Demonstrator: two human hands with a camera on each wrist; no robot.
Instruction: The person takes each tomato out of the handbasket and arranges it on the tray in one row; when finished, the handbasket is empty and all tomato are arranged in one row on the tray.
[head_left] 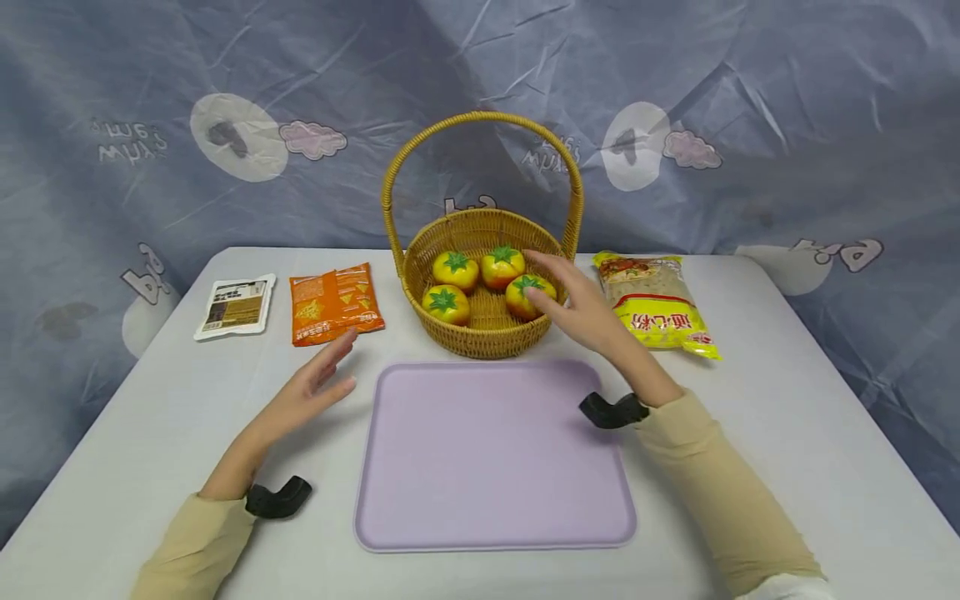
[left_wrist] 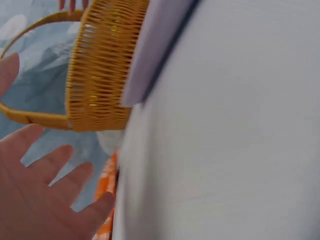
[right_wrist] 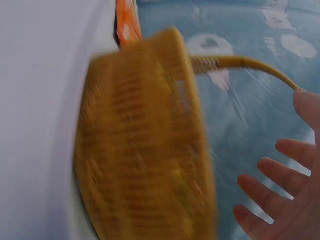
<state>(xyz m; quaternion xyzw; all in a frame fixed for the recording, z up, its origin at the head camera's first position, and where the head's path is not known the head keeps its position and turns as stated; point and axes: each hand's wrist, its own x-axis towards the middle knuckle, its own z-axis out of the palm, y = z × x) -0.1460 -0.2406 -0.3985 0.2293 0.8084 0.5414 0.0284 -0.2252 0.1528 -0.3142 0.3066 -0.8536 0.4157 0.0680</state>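
Observation:
A wicker basket (head_left: pixel 480 340) with a tall arched handle holds several yellow-red, tomato-like fruits (head_left: pixel 456 271) with green leafy tops. My right hand (head_left: pixel 581 308) is over the basket's right side, fingers spread and extended toward the nearest fruit (head_left: pixel 525 298); whether it touches that fruit I cannot tell. In the right wrist view, the fingers (right_wrist: pixel 272 197) stand apart beside the blurred basket and hold nothing. My left hand (head_left: pixel 303 396) hovers left of a lilac tray (head_left: pixel 495 458), near an orange snack bag (head_left: pixel 335 304). Its fingers are spread and hold nothing, as the left wrist view shows.
Left of the orange bag lies a white-edged flat packet (head_left: pixel 236 307) with a brown label. A yellow pasta bag (head_left: pixel 656 304) lies right of the basket. All stand on a white table (head_left: pixel 765 417), with a grey-blue printed cloth (head_left: pixel 360 100) behind.

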